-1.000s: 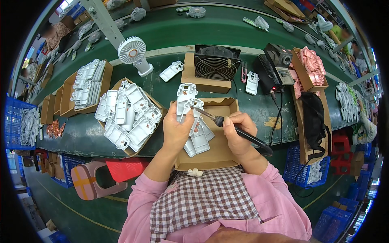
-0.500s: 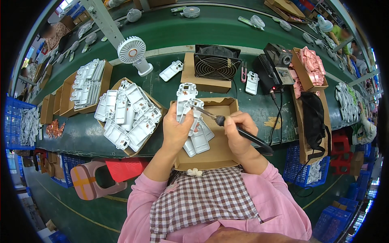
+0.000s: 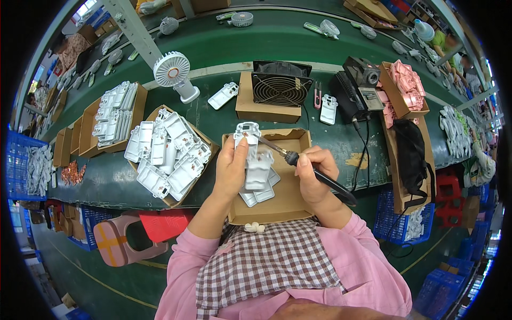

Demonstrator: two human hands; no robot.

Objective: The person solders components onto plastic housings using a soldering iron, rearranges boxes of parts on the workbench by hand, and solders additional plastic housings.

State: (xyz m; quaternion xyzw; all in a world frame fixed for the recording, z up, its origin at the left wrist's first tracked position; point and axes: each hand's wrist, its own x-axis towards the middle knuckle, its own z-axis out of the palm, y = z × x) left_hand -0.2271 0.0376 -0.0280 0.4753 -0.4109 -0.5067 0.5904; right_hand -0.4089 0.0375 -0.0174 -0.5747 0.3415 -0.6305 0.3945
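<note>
Box of housings (image 3: 169,154) left of tray (image 3: 290,200), perhaps touching.

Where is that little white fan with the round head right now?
In the head view the small white fan stands on the green bench, up and to the left of the hands, just behind the open box of white plastic shells.

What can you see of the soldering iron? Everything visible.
The soldering iron has a black handle, a collar and a thin metal tip. The right hand grips it like a pen, slanting up-left, tip at the white plastic housing held in the left hand above the open cardboard box. Its rear end points down-right; dark cords run nearby, connection unclear.
</note>
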